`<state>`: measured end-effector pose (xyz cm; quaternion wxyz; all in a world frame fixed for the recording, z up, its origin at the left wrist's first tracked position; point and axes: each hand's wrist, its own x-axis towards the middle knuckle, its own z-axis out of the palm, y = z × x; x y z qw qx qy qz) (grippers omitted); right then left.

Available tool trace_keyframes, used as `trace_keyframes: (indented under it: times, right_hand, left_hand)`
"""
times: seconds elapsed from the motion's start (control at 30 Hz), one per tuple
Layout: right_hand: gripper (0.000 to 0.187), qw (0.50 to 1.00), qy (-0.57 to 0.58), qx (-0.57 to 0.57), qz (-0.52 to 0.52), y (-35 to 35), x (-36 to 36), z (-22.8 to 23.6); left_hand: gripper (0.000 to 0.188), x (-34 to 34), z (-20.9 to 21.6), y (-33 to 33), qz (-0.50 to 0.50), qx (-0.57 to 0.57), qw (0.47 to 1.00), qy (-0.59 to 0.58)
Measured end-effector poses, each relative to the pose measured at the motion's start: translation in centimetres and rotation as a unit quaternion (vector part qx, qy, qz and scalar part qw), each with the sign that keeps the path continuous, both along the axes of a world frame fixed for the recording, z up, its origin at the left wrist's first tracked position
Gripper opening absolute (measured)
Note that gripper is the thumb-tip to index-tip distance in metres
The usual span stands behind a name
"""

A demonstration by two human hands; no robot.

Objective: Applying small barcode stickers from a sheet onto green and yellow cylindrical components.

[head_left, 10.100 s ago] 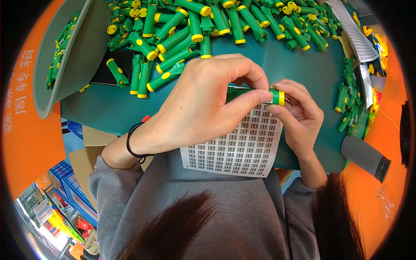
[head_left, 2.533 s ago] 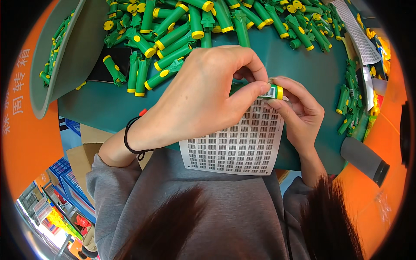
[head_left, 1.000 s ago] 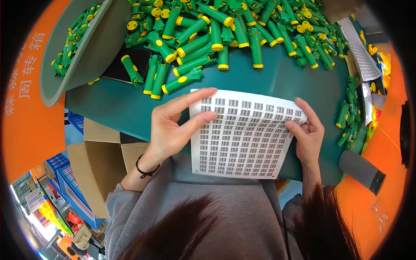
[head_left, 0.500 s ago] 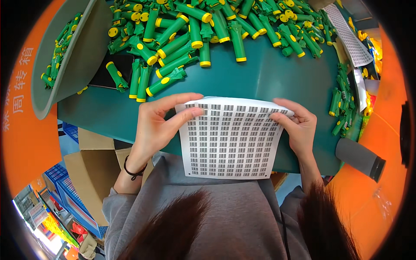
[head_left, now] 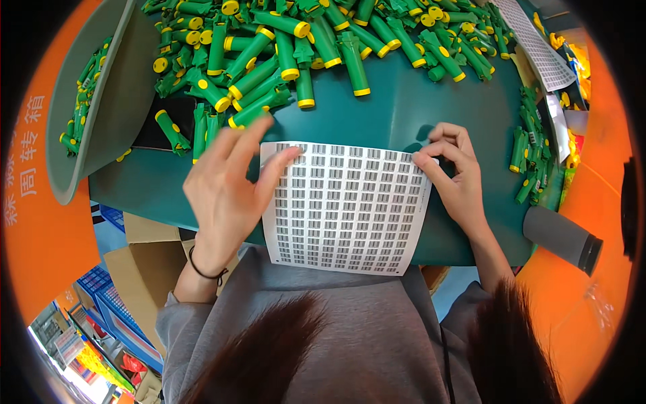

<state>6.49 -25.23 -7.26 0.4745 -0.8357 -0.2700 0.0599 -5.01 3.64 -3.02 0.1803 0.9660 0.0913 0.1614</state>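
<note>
A white sheet of barcode labels (head_left: 346, 209), printed in rows and columns, is held upright before my body at the table's near edge. My right hand (head_left: 457, 172) pinches its top right corner between thumb and curled fingers. My left hand (head_left: 229, 182), slightly blurred, has its fingers raised and spread off the paper. Only its thumb lies over the sheet's top left corner. Beyond the sheet, a heap of green tubes with yellow ends (head_left: 306, 87) covers the far side of the table. A few of these tubes lie just past my left fingers.
A grey-green bin (head_left: 124, 128) with more tubes leans at the left. Bunched green tubes (head_left: 531, 151) and a dark grey cylinder (head_left: 562, 240) are on the right. Another label sheet (head_left: 538, 47) lies at the far right. An open cardboard box (head_left: 145, 269) stands below the table's left edge.
My left hand has loosened its pinch on the sheet, spreading and lifting its fingers. The sheet has shifted slightly left; my right hand keeps its corner, with its fingers more curled.
</note>
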Motion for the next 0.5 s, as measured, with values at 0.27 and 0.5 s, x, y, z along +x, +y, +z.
trace_keyframes:
  times: [0.27,0.5]
  right_hand:
    - [0.014,0.945,0.31,0.101,-0.018,1.1,0.0,1.6]
    - [0.02,0.921,0.363,0.132,-0.056,0.1,-0.1,0.9]
  left_hand:
    - [0.04,5.3,-1.9,-5.4,-0.28,-0.107,0.945,-0.133]
    - [0.031,6.2,-3.7,-5.7,-0.26,-0.112,0.953,-0.11]
